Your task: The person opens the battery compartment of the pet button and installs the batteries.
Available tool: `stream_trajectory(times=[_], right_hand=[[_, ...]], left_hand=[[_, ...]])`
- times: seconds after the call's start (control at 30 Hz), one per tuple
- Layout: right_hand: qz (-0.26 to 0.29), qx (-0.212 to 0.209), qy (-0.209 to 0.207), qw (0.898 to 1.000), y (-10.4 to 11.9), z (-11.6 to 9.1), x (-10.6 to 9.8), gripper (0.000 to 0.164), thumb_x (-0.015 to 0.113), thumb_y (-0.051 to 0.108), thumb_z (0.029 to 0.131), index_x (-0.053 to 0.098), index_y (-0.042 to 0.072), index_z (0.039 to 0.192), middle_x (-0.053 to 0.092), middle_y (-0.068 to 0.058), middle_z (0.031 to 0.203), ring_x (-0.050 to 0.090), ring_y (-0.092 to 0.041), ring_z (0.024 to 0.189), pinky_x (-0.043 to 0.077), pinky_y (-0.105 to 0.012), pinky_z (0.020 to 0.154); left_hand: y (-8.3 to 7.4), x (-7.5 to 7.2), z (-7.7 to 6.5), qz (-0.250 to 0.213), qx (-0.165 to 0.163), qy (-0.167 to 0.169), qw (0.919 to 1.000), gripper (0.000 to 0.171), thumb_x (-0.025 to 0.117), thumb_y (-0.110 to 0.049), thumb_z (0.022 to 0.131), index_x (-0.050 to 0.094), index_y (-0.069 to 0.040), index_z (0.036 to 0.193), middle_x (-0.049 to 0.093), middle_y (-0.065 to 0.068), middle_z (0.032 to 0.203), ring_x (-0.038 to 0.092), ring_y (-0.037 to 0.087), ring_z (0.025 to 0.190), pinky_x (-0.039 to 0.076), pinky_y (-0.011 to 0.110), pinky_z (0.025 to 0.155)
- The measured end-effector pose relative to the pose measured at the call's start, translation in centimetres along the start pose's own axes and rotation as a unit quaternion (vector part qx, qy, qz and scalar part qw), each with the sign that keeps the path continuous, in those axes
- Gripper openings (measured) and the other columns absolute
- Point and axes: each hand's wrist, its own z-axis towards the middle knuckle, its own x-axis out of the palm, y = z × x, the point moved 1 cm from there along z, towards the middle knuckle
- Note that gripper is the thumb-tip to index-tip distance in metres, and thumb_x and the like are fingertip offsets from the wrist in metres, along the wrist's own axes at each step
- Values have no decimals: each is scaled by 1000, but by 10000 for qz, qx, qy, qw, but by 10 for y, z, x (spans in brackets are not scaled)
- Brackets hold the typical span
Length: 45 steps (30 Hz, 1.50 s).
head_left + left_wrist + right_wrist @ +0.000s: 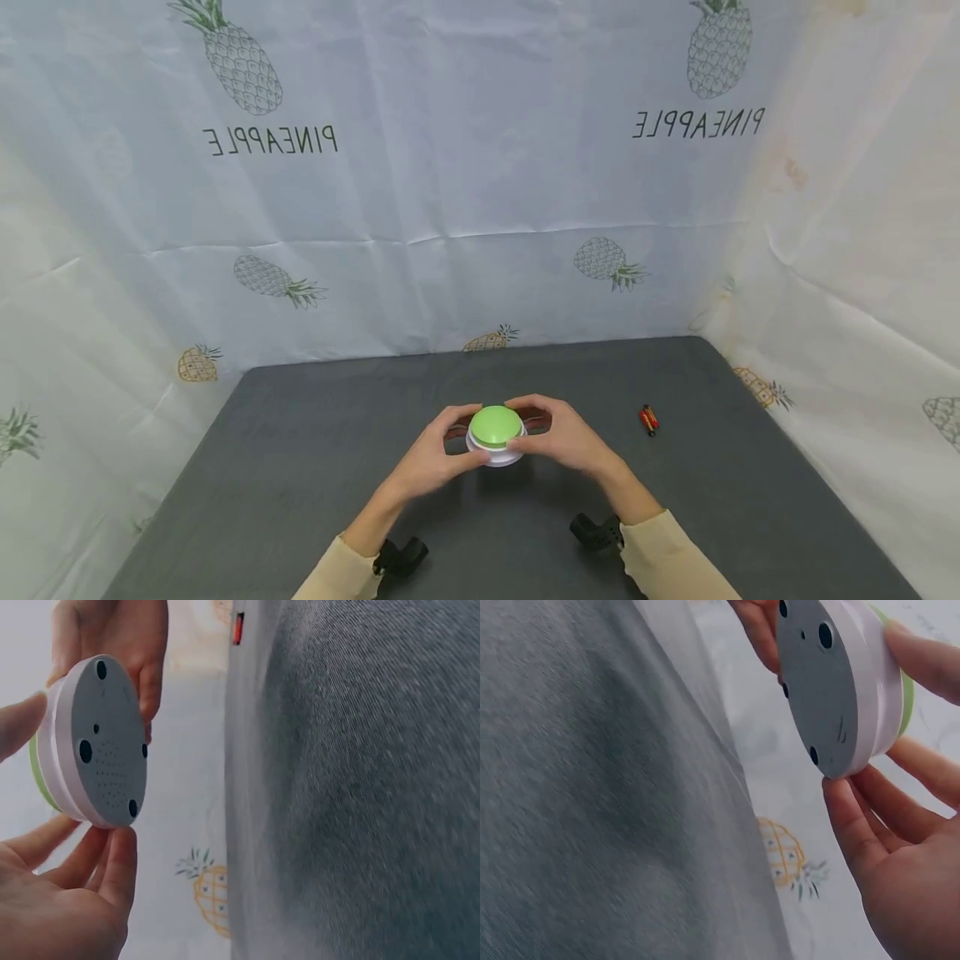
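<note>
A round push button (496, 427) with a green domed top and a white base is held up off the dark table between both hands. My left hand (433, 454) grips its left side, thumb at the near edge and fingers round the far side. From the right, my right hand (564, 435) holds it the same way. In the left wrist view the button's flat grey underside (112, 750) shows dark round feet and a patch of small holes. The right wrist view shows the same underside (817, 697) with the fingertips under its rim.
Two small red and black batteries (648, 420) lie side by side on the grey table (337, 433), right of the hands. White cloth (465, 183) printed with pineapples hangs behind the table and at both sides. A black wrist camera (596, 532) sits on the right wrist.
</note>
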Motion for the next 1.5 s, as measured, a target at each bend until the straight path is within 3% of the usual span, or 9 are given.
stream_trajectory(times=[0.27,0.47,0.67,0.9,1.2,1.5], right_hand=[[339,46,97,9994,-4,-2,-17,51,76,22,92,60,5,137,63,-13,129,63,-27,112,51,-41,93],[243,108,80,9996,-2,0,-17,47,69,23,98,59,4,139,64,-14,129,62,-29,111,50,-44,93],[100,152,-39,9998,5,-1,-17,49,64,28,101,56,5,143,62,-13,132,62,-27,111,50,-46,92],[-146,-65,-98,9998,10,-2,-19,58,73,27,96,52,11,147,60,-8,134,60,-27,116,50,-41,95],[-383,-313,-646,9967,9,2,-15,51,77,25,93,60,13,140,63,-7,130,64,-26,110,53,-45,91],[-226,-531,-1221,9908,12,1,-11,44,76,23,94,64,10,135,67,-8,122,66,-24,108,54,-33,89]], left_hand=[[1,6,10,-5,404,123,9991,71,83,-18,87,48,-13,150,52,6,139,52,26,127,40,47,109],[2,6,15,-124,203,35,9997,69,81,-22,89,50,-15,149,53,2,138,53,21,126,41,42,109],[0,5,24,-278,230,-150,9992,60,76,-20,93,52,-14,148,55,5,140,54,23,124,44,39,107],[-4,5,33,-449,-67,-396,9982,52,72,-20,97,55,-9,145,60,9,132,59,24,117,49,41,98],[-10,6,38,-316,-186,-631,9973,43,70,-30,98,64,-7,134,67,8,117,65,21,104,54,35,87],[-19,6,42,172,-253,-723,9969,38,64,-38,101,68,-11,127,70,3,112,67,16,98,55,37,85]])
